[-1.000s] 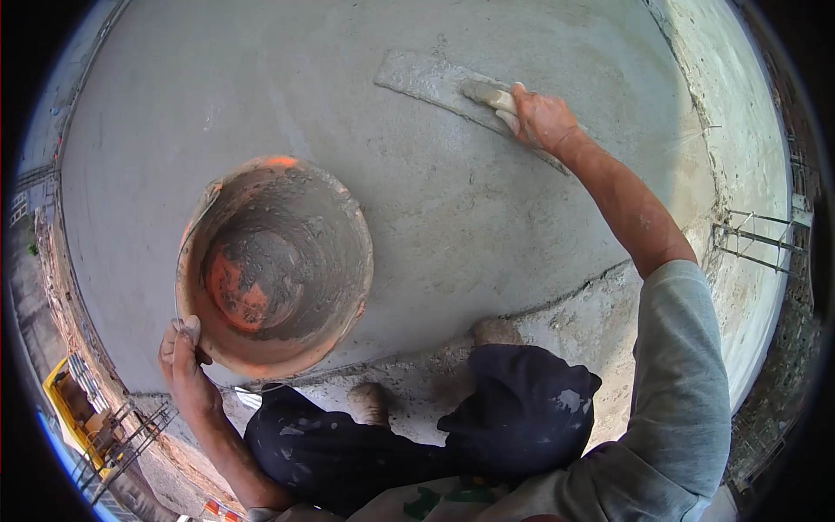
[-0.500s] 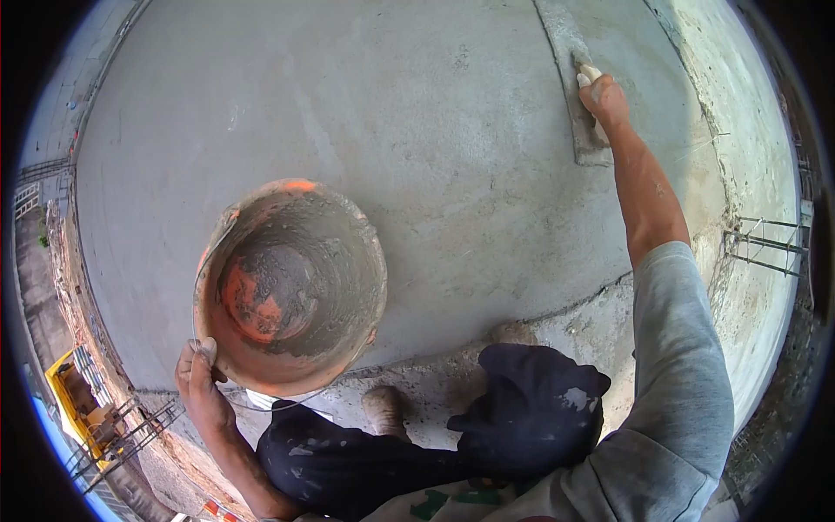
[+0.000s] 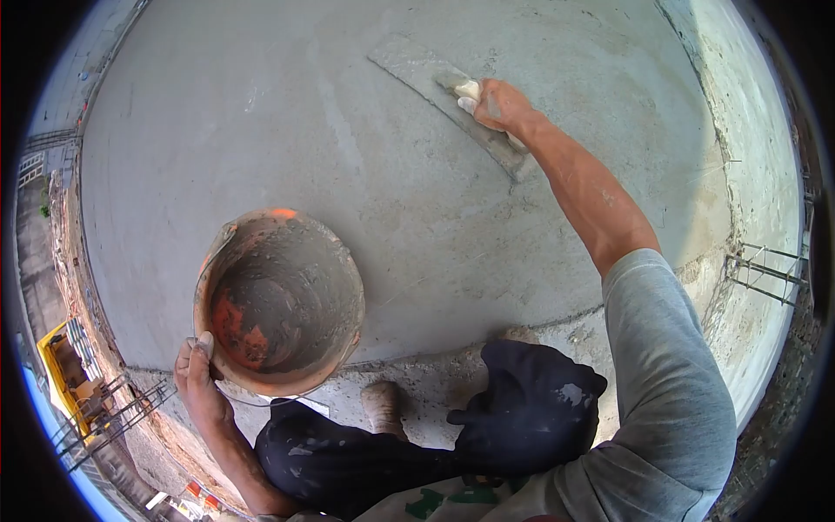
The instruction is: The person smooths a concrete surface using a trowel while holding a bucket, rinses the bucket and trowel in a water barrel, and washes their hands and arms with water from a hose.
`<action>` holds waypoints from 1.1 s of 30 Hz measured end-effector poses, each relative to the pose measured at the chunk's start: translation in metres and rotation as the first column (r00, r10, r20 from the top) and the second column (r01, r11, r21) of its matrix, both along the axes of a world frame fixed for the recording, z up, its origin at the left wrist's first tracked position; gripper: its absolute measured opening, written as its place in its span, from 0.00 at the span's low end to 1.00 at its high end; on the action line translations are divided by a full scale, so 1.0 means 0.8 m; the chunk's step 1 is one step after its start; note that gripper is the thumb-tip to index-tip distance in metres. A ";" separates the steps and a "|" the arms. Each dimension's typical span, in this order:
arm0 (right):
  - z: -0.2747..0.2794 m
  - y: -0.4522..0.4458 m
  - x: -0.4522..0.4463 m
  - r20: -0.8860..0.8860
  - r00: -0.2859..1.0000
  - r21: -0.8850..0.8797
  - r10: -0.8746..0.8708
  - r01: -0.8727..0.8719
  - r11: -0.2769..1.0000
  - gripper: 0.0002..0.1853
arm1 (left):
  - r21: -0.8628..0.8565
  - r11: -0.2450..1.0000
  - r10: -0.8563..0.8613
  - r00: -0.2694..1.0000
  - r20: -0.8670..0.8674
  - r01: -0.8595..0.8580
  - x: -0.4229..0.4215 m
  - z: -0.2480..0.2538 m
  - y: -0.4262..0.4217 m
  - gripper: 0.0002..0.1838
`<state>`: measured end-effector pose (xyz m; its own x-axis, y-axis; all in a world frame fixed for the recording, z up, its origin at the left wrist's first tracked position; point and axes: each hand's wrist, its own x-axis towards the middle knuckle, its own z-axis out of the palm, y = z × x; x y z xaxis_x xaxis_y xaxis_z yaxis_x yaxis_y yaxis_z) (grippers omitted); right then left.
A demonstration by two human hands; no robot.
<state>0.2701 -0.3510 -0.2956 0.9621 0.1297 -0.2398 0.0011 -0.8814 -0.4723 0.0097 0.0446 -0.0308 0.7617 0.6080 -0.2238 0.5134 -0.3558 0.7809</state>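
My left hand [image 3: 198,376] grips the rim of an orange bucket [image 3: 335,344], thumb on the inside edge. Grey mortar [image 3: 300,278] coats the bucket's inner wall and floor, with orange showing through in patches. My right hand [image 3: 506,106] is wrapped round the handle of a long plastering trowel [image 3: 417,68]. The trowel's blade lies against the smooth grey plastered surface [image 3: 261,139], slanting from upper left to lower right. Wet-looking plaster surrounds it on all sides.
Rough concrete [image 3: 448,383] borders the plaster by my boot [image 3: 383,409] and knees. Rebar sticks out at the right [image 3: 765,274] and lower left [image 3: 113,422]. A yellow machine [image 3: 61,378] stands far below, beyond the left edge.
My right hand has swept the trowel leftward across the plaster, and its blade has turned from nearly upright to diagonal. The bucket has tilted and shifted slightly, still in my left hand.
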 end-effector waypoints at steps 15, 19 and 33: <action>0.063 0.025 -0.221 -0.030 0.908 0.039 0.419 -0.418 0.908 0.12 | 0.019 0.999 -0.044 0.987 0.155 0.041 -0.032 0.024 -0.022 0.15; 0.027 0.108 -0.113 0.242 0.852 -0.054 0.464 -0.465 0.883 0.09 | 0.045 0.999 -0.013 0.986 0.169 0.005 -0.041 0.035 -0.035 0.17; 0.010 -0.141 0.125 0.190 0.888 -0.132 -0.420 0.447 0.885 0.15 | 0.261 0.965 -0.003 0.998 -0.067 0.020 -0.024 0.006 -0.030 0.18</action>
<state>0.3702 -0.4639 -0.2875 0.9389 -0.3376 -0.0676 -0.3397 -0.8760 -0.3425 -0.0095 0.0207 -0.0261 0.7580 0.6433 -0.1078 0.5549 -0.5492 0.6249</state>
